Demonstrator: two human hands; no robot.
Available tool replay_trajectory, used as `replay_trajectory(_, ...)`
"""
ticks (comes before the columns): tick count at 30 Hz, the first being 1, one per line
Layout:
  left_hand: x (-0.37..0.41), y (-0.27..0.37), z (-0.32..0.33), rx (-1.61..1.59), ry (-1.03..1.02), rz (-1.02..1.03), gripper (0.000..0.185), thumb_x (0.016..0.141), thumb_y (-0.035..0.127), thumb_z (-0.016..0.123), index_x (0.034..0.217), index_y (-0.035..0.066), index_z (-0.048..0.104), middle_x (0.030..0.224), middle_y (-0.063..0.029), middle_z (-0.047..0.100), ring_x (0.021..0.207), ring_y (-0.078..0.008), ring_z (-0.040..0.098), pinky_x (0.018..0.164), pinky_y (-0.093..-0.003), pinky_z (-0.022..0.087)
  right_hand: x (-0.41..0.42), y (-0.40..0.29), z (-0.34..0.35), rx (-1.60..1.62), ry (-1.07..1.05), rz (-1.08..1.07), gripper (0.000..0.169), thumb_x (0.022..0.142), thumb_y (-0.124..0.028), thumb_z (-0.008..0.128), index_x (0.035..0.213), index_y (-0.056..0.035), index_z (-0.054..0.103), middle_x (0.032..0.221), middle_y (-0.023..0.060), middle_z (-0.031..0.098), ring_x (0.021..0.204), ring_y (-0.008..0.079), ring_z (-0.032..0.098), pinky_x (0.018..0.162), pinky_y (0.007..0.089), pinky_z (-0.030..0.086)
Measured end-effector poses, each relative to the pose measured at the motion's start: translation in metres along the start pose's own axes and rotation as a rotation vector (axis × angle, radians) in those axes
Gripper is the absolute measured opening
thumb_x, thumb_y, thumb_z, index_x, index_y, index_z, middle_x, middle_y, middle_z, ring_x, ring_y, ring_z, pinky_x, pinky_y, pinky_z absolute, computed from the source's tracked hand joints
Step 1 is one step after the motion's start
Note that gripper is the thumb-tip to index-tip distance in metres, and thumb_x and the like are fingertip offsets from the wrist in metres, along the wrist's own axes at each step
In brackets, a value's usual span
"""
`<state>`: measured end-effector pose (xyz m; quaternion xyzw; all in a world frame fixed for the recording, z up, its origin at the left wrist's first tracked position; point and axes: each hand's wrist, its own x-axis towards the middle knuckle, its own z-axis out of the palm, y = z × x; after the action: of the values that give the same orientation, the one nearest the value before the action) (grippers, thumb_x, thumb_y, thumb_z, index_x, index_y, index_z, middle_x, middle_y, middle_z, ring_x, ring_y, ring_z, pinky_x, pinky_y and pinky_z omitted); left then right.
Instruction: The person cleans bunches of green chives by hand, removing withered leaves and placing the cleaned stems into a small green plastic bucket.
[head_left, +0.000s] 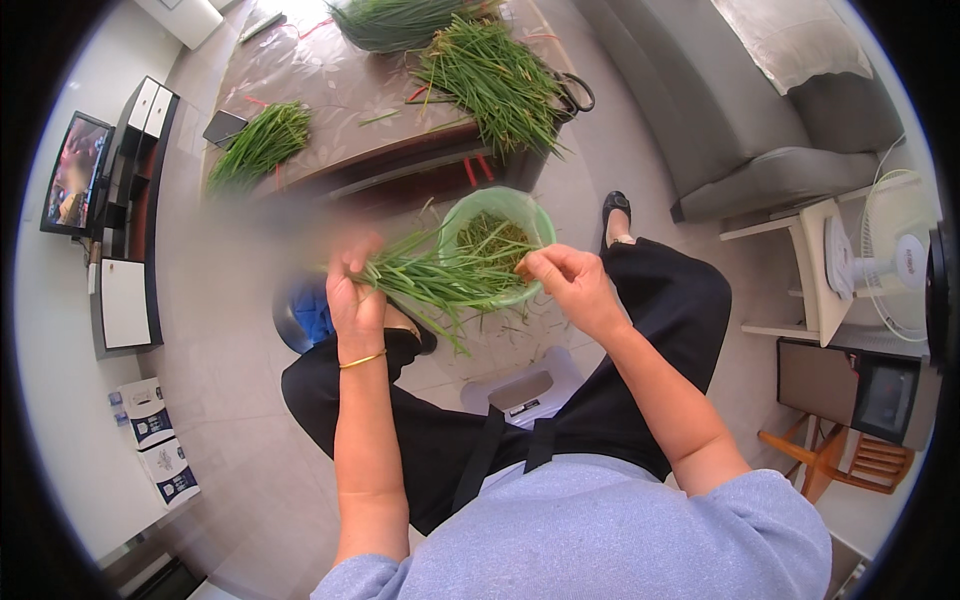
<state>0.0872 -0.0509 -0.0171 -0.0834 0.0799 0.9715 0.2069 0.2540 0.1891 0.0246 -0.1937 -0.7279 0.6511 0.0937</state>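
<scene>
A bunch of green chives (442, 274) lies across the palm and fingers of my left hand (356, 292), its leaves fanning out to the right. At the far ends of those leaves my right hand (574, 281) has its thumb and fingers pinched together on the tips; the exact strands between them are too small to tell. Below the leaves stands a light green plastic bucket (544, 217) with a clear liner, holding green and yellowish trimmings (487, 232). The blurred patch hides part of the view beyond my left fingers.
On the low table (337, 97) lie a large chive pile (495, 82), another bundle (405, 22), a smaller bunch (262, 142) and a dark phone-like object (225, 129). Leaf scraps (510, 322) litter the floor. A grey sofa (675, 112) and a white fan (892, 259) stand right.
</scene>
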Motion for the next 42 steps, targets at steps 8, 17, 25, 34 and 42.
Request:
replay_trajectory(8, 0.002, -0.002, -0.001, -0.008, -0.018, 0.005, 0.022, 0.103, 0.01, 0.048, 0.084, 0.006, 0.04, 0.076, -0.0015, 0.036, 0.061, -0.0133, 0.037, 0.099, -0.0419, 0.047, -0.002, -0.009, 0.009, -0.072, -0.133, 0.058, 0.015, 0.083, -0.013, 0.071, 0.089, 0.0005, 0.07, 0.074, -0.0007, 0.063, 0.063, 0.0034, 0.053, 0.058, 0.0226, 0.044)
replay_trajectory(17, 0.001, -0.006, 0.003, 0.077, 0.061, 0.013, 0.024, 0.103, 0.011, 0.048, 0.082, 0.007, 0.038, 0.075, -0.0009, 0.035, 0.061, -0.0132, 0.037, 0.101, -0.0417, 0.047, -0.001, -0.009, 0.018, -0.391, 0.095, -0.251, 0.007, 0.074, -0.004, 0.066, 0.078, -0.0024, 0.06, 0.071, 0.004, 0.055, 0.059, 0.0122, 0.054, 0.055, 0.0282, 0.044)
replay_trajectory(25, 0.006, 0.003, -0.01, -0.003, -0.018, -0.028, 0.009, 0.099, 0.005, 0.05, 0.09, 0.004, 0.049, 0.076, -0.0015, 0.043, 0.063, -0.0147, 0.041, 0.102, -0.0423, 0.046, -0.001, -0.011, 0.01, -0.258, 0.261, -0.2, 0.007, 0.078, -0.006, 0.066, 0.08, -0.0019, 0.06, 0.071, 0.0057, 0.055, 0.057, 0.0128, 0.051, 0.055, 0.0283, 0.043)
replay_trajectory(34, 0.012, 0.011, -0.026, -0.029, -0.006, 0.033, 0.006, 0.099, 0.002, 0.048, 0.1, 0.001, 0.054, 0.08, -0.002, 0.048, 0.063, -0.0143, 0.041, 0.106, -0.0455, 0.045, -0.005, 0.001, -0.012, -0.259, 0.01, -0.115, 0.013, 0.086, -0.009, 0.07, 0.096, -0.001, 0.071, 0.076, 0.0019, 0.064, 0.061, 0.0056, 0.054, 0.056, 0.0248, 0.043)
replay_trajectory(42, 0.014, 0.011, -0.03, -0.06, 0.061, 0.024, 0.007, 0.1, 0.004, 0.048, 0.099, 0.001, 0.054, 0.08, -0.002, 0.048, 0.063, -0.015, 0.039, 0.106, -0.0459, 0.045, -0.015, -0.003, 0.021, 0.001, -0.081, -0.112, 0.019, 0.083, -0.006, 0.073, 0.101, -0.0009, 0.07, 0.081, -0.0006, 0.059, 0.062, 0.0045, 0.05, 0.058, 0.0237, 0.042)
